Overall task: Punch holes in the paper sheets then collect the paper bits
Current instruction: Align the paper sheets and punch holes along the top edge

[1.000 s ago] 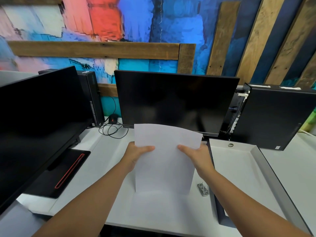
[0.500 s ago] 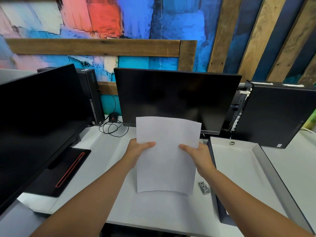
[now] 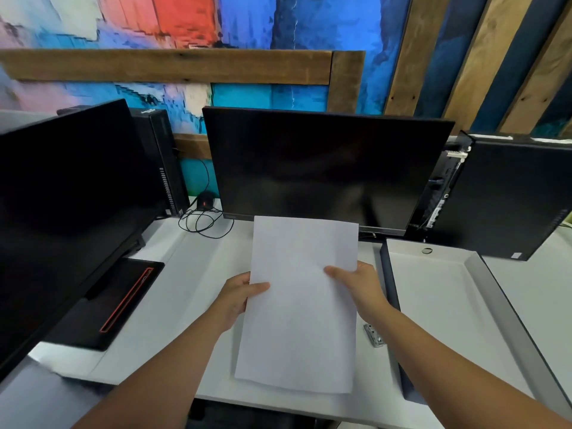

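- White desk (image 3: 192,289) below a wall of painted colour and wood planks; one dark monitor (image 3: 325,168) stands at its back edge, a second screen (image 3: 68,196) along its left edge.
- Paper (image 3: 300,305) is held over the desk's front middle. Its top edge overlaps the bottom of the monitor, and its bottom edge is near the desk's front edge.
- Left hand (image 3: 236,297) pinches the paper's left edge, thumb on top and fingers hidden beneath.
- Right hand (image 3: 362,286) pinches the right edge the same way.
- Half a second ago the paper stood steeper. Now it lies flatter, shows more of its length, and its bottom edge reaches closer to the person. Both grips are unchanged.
- Metal piece (image 3: 374,335) lies on the desk just right of the paper, beside the right wrist, where it was before.
- Tray (image 3: 393,274) sits at the desk's right side, with a ring (image 3: 427,250) at its far end.
- Mouse (image 3: 205,199) with looped cable sits at the back edge, between the two screens.
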